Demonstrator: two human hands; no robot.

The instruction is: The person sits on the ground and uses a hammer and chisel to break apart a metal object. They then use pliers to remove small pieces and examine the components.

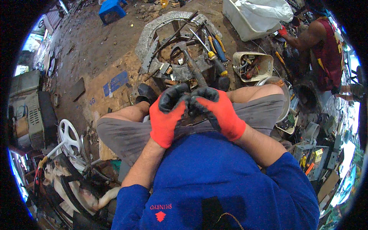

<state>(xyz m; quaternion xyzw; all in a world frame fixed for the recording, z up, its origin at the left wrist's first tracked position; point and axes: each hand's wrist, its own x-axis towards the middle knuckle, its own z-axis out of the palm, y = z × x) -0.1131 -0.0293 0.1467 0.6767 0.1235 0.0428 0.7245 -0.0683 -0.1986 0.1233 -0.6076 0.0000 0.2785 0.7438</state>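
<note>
My left hand (168, 115) and my right hand (219, 111), in orange-red gloves with black palms, meet over my lap. Their fingers are curled and nearly touching. Something small and dark may lie between the fingertips, but the black gloves hide what it is. Just beyond my hands a claw hammer (193, 67) leans on an octagonal grey ring-shaped frame (147, 50), its handle pointing toward me. Beside it lie a screwdriver (217, 64) with a yellow and black handle and a pair of pliers (217, 45) with blue and orange-yellow handles.
A beige bin (264, 73) of scrap parts stands right of the frame. Behind it is a large white tub (239, 25) with a plastic sack. Another person (322, 50) works at the far right. A dog (86, 193) lies at lower left near a white wheel (69, 136). A blue stool (111, 11) stands far off.
</note>
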